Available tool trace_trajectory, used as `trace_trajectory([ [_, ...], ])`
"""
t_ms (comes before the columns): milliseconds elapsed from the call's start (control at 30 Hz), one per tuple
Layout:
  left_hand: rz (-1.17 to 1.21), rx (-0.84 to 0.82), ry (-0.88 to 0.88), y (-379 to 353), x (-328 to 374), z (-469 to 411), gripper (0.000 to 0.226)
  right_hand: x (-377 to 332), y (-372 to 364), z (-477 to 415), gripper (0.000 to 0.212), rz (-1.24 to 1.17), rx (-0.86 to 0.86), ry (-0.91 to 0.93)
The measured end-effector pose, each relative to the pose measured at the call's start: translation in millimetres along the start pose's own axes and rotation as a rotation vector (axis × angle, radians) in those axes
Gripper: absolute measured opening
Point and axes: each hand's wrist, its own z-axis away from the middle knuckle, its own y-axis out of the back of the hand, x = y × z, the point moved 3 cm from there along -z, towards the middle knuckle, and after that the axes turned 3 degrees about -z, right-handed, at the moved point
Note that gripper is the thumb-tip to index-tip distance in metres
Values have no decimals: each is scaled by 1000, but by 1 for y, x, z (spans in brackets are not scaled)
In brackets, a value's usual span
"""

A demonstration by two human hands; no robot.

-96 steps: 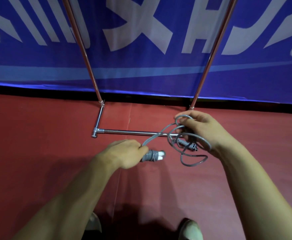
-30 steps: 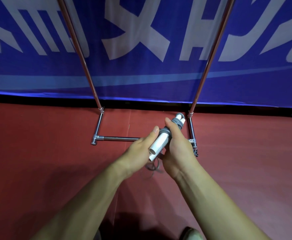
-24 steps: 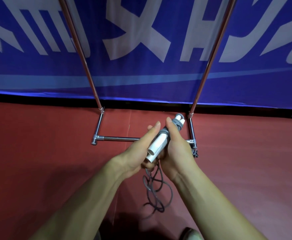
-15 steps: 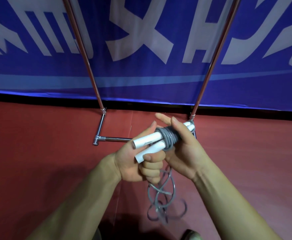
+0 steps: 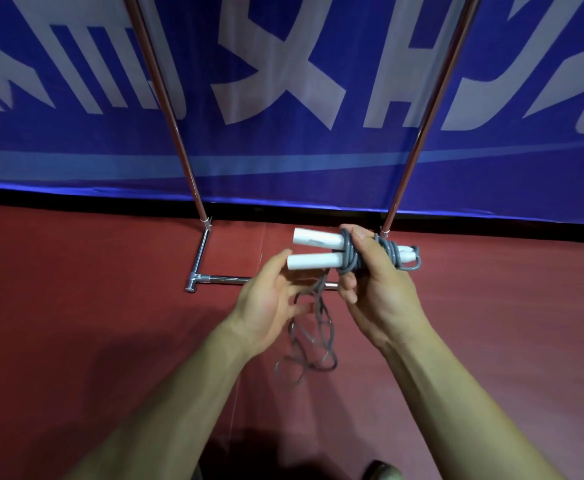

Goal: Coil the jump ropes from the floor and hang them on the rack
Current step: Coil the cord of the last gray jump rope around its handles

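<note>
My right hand (image 5: 375, 289) grips the two white handles (image 5: 314, 259) of a grey jump rope, which lie side by side and point left. Several turns of grey rope (image 5: 349, 258) are wound round the handles, under my thumb. The loose rest of the rope (image 5: 306, 344) hangs down between my hands in slack loops above the red floor. My left hand (image 5: 269, 299) is just left of the handles, its fingers stretched out and blurred, the index tip at the lower handle's end. The metal rack (image 5: 179, 133) stands right behind my hands.
The rack's two uprights rise left and right (image 5: 425, 133), joined low by a chrome base bar (image 5: 221, 279) on the red floor. A blue banner (image 5: 283, 161) with white lettering closes off the back. The tip of my shoe (image 5: 384, 471) shows at the bottom edge.
My left hand has let go of the handles and spread its fingers. My right hand has turned the handles level, pointing left, with more rope turns round them. The loose loops hang lower.
</note>
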Motion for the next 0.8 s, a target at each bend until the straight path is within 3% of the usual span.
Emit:
trace_trajectory([
  [67,-195,228,-204,8,-1,-1,29,-1,-2,0,14,-22,32,-6],
  [100,-351,336,-311,9,1,1,30,-1,-2,-1,14,-17,49,-16],
  [167,-582,387,-406,4,0,2,40,0,-2,-3,15,-24,71,-32],
  [300,-815,115,-301,-2,-15,-3,40,1,-5,-6,21,-151,91,-47],
  [367,-950,70,-269,-2,-21,-4,34,-2,-6,-4,28,-172,96,-74],
  [500,-919,231,-202,2,-28,-12,12,-6,-6,-2,23,-147,98,-71],
  [600,-901,326,-120,19,-46,-21,17,-9,-8,-2,18,-135,101,-42],
  [800,-959,194,186,49,-130,-18,25,-10,-11,1,18,-93,105,-26],
])
